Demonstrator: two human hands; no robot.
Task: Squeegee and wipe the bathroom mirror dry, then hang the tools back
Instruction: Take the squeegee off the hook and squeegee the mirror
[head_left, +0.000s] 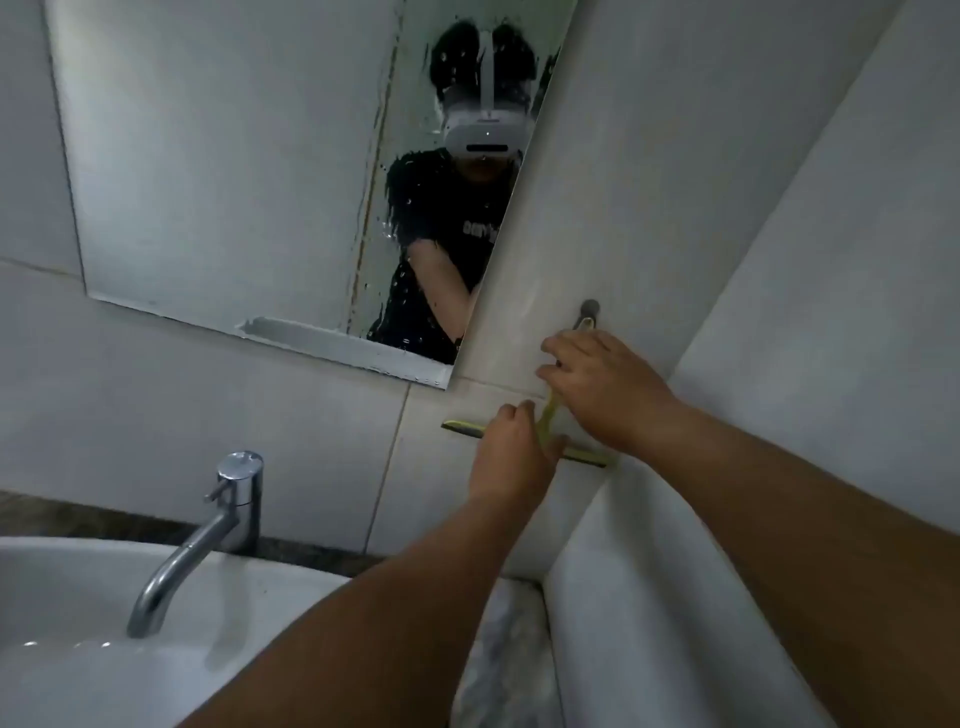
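The squeegee (540, 434), yellow-green with a dark blade, hangs against the tiled wall (649, 182) to the right of the mirror (234, 171), its loop at the hook (589, 309) and its blade lying level below. The right hand (602, 384) is closed over the upper handle just under the hook; the left hand (514, 452) grips the lower handle where it meets the blade, fingers wrapped around it. Both hands are thus clamped on the one tool, close together but not touching. The mirror carries water drops and streaks across its right portion and lower edge, so the judgement is that the drying has not been finished and the tool is being lifted off rather than returned, though the picture alone cannot settle which. To do the step well, the loop should be raised clear of the hook before the tool is drawn away, the lower hand steadying the blade so it does not scrape the tile. The tap (228, 509) and sink (291, 587) stand lower left, well apart from the work. No cloth is visible.
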